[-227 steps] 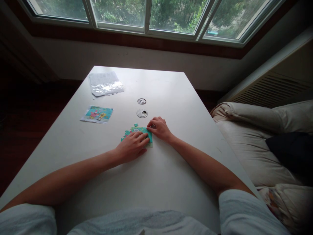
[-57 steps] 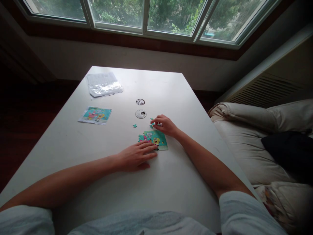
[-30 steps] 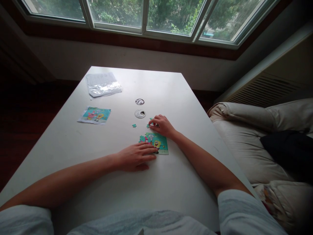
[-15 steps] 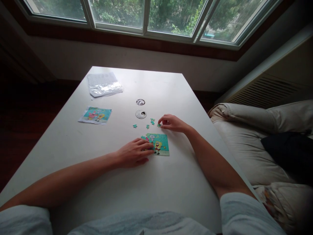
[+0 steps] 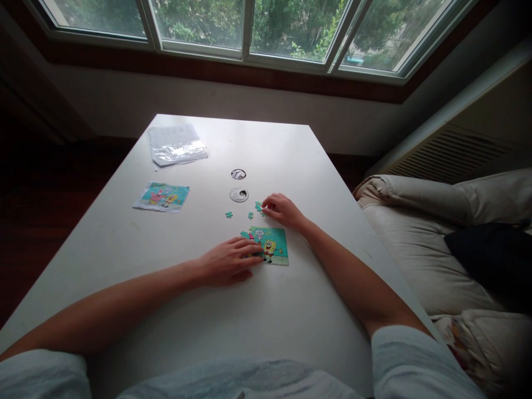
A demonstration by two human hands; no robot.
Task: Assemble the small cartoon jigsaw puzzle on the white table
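A partly joined cartoon jigsaw puzzle [image 5: 276, 244] lies flat on the white table, with an uneven upper left edge. My left hand [image 5: 230, 260] rests over its left part, fingers stretched out and covering some of the picture. Just above the puzzle, my right hand [image 5: 282, 210] has its thumb and fingers pinched at a small green puzzle piece, mostly hidden by the fingertips. Touching or very near those fingertips are other loose pieces [image 5: 258, 206]. Farther left lie a single puzzle piece [image 5: 250, 215] and another loose piece [image 5: 229, 215].
A printed picture sheet [image 5: 163, 197] of the cartoon lies on the left of the table [image 5: 199, 327]. Behind it are papers in a clear plastic sleeve [image 5: 178, 145]. Two round inserts [image 5: 239, 194] are set mid-table. A padded beige seat [image 5: 399, 244] stands at the right.
My right hand has shifted left, toward the cluster of loose pieces, and the piece at its fingertips has moved left with it. My left hand stays on the puzzle.
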